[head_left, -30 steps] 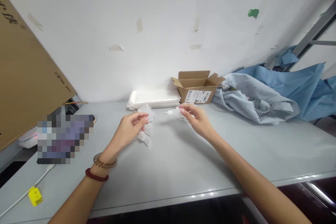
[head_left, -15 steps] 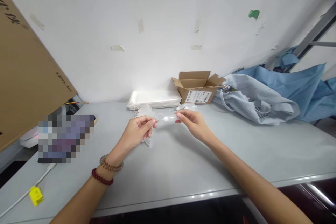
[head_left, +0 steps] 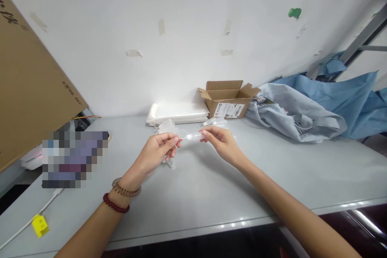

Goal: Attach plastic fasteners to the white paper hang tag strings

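Observation:
My right hand (head_left: 220, 141) grips a small clear plastic bottle (head_left: 193, 136) between thumb and fingers, above the table. A thin needle-like tip points left from the bottle, and a fine loop of clear plastic shows near its neck. At that tip, my left hand (head_left: 161, 149) is closed in a pinch; whatever sits between its fingertips is too small to name. Behind my left hand lies a group of clear plastic bottles (head_left: 167, 126), partly hidden by it. More clear plastic pieces (head_left: 218, 122) lie just beyond my right hand.
A stack of white flat packs (head_left: 178, 113) and an open cardboard box (head_left: 226, 100) stand against the wall. Blue cloth bags (head_left: 296, 113) lie at the right. At the left are a blurred-out device (head_left: 78, 159), a white cable (head_left: 22, 229) and a large carton (head_left: 33, 80).
Both hands stay nearly where they were, the bottle still between them. The bottle has shifted very slightly left with my right hand. The camera view has moved a little.

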Motion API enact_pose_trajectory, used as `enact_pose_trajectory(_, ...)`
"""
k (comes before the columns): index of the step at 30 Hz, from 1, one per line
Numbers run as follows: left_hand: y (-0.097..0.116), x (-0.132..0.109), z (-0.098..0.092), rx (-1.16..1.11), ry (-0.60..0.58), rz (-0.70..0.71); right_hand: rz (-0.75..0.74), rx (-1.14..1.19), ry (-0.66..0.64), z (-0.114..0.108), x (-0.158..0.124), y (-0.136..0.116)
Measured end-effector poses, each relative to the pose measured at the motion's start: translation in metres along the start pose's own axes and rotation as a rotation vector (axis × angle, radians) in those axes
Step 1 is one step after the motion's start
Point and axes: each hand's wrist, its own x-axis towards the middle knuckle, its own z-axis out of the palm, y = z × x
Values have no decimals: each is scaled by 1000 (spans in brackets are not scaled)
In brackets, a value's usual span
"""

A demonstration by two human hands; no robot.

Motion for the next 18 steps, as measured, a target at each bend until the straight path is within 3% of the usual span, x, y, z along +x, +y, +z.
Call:
enact_pose_trajectory(10, 0, 0, 2, 27, 40, 9, -38, -72, 19, 0, -1, -1)
enact_pose_trajectory(18, -9, 1, 3, 150, 100, 31, -155, -180, 51, 7, -5, -2)
